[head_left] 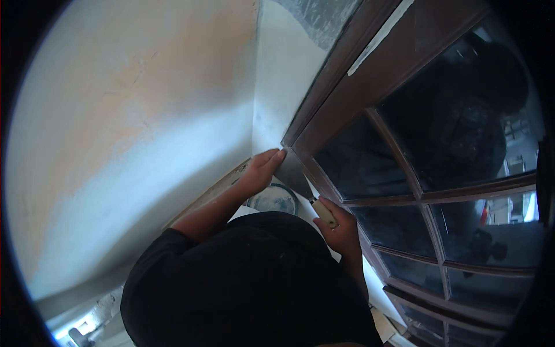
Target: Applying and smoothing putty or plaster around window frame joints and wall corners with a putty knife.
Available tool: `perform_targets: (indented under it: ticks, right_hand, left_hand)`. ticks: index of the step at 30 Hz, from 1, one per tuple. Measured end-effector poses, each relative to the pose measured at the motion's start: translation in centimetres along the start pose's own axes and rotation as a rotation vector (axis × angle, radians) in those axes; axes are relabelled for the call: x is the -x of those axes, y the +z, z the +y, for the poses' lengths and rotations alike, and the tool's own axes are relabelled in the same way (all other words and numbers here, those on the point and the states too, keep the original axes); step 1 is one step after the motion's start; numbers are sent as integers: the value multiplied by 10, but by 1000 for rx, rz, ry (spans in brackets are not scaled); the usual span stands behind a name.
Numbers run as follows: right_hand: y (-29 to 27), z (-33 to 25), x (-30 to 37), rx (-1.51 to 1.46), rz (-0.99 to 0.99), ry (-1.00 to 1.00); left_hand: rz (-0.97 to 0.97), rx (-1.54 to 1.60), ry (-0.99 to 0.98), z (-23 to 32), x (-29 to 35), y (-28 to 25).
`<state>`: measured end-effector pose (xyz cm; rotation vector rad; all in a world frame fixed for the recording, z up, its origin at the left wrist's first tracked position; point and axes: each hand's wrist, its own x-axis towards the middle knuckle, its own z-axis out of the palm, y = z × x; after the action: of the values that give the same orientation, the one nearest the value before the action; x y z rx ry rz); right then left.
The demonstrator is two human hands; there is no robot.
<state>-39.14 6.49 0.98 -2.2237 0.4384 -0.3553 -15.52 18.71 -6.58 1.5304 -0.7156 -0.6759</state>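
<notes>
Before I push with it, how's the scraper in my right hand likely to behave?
The scraper will probably flex a little, since its blade looks broad and thin. It's likely fairly light for its size, being mostly flat blade with a short handle. It seems unlikely to slip easily, as the right hand wraps around the pale handle.

A broad-bladed scraper (325, 212) is slanting beside a brown door frame (324, 180), its cream handle sitting at the lower right in the right hand (344, 230). The dull grey metal blade (293, 176) is pointing up and leftward, widening toward the left hand (260, 173); whether its edge is touching the frame is remaining unclear.
</notes>
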Motion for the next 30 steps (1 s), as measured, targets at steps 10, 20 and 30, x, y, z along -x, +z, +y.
perform_targets:
  ticks: [10, 20, 30]
  right_hand:
    - [-3, -93, -95, 464, 537, -283]
    - [14, -107, -117, 743, 476, -223]
    - [-7, -107, -119, 582, 207, -202]
  left_hand:
    - [404, -398, 1155, 74, -123, -5]
    - [388, -191, 1285, 64, -169, 10]
    - [551, -251, 1506, 51, -210, 14]
